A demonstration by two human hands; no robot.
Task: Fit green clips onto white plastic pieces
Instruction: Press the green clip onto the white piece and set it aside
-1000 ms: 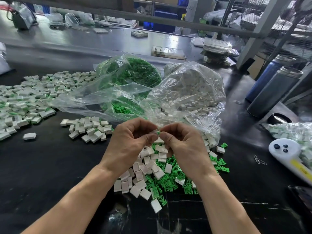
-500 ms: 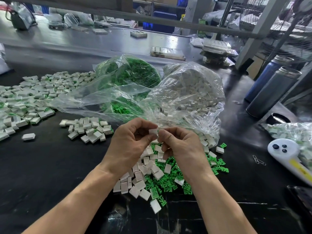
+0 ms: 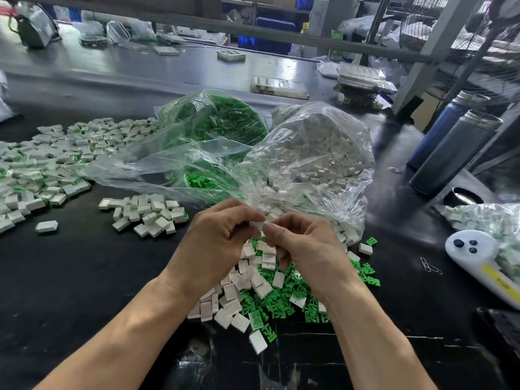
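White plastic piece [image 3: 258, 225] pinched between fingertips of left hand [image 3: 216, 243] and right hand [image 3: 304, 246], above worktop middle, over mixed loose pile [image 3: 264, 294] of white pieces and green clips. No clip visible on held piece; cannot tell if seated. Finished spread [image 3: 42, 164] toward left edge, many showing green; smaller heap [image 3: 146, 212] beside it. Green-clip bag [image 3: 213, 128] and white-piece bag [image 3: 318, 153] further back, both well filled. Judged: well underway, much remaining. Pieces small, rectangular, slotted.
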